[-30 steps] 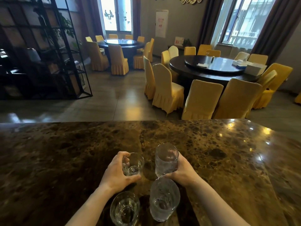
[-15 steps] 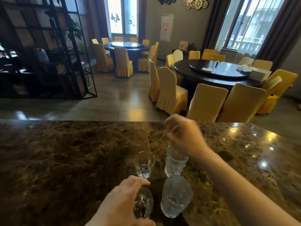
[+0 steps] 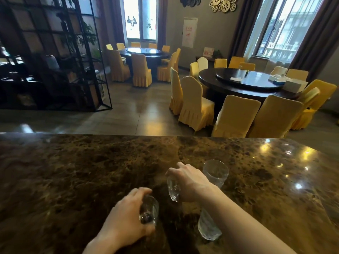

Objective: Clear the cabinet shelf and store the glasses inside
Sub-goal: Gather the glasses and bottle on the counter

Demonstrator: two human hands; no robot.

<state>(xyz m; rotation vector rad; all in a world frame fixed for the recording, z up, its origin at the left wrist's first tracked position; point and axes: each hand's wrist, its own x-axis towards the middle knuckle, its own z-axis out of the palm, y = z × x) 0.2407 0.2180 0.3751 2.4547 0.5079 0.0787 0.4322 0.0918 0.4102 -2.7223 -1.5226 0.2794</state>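
Several clear glasses are on the dark marble counter. My left hand grips a small glass near the front edge, fingers curled over its top. My right hand reaches across and holds a second small glass from above. A tall textured tumbler stands just right of my right hand. Another tall tumbler stands under my right forearm, partly hidden by it.
Beyond the counter's far edge is a dining room with round dark tables and yellow-covered chairs. A black metal shelving rack stands at the left. No cabinet is in view.
My right hand came down from above the tall tumbler and took hold of the far small glass. My left hand closed round the near small glass. The view tilted up.
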